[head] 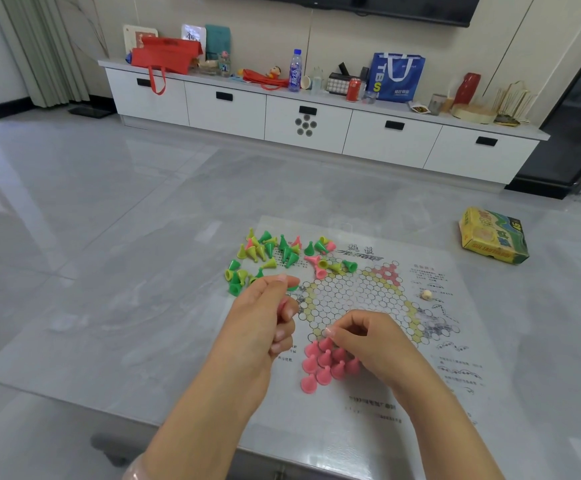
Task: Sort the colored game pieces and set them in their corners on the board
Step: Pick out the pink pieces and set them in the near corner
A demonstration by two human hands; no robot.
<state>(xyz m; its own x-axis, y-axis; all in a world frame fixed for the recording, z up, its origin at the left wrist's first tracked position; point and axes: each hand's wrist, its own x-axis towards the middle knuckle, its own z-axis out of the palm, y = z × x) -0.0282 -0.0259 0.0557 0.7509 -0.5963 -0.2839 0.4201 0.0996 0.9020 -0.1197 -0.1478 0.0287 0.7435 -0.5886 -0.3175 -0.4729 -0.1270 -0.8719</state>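
A paper star-shaped board [355,299] lies on the grey table. Several pink cone pieces [320,365] stand upright in its near corner. My right hand [368,337] pinches a pink piece at the top of that cluster, fingers curled. My left hand [265,313] hovers left of the board, fingers curled round pink pieces, with a green piece showing at its fingertips. A loose pile of green, yellow and a few pink pieces [275,258] lies beyond the left hand, at the board's far left.
A small die [427,294] sits on the right part of the paper. The yellow-green game box [495,237] lies at the far right of the table. The table's near edge [213,441] runs below my forearms. A white cabinet [316,123] stands across the floor.
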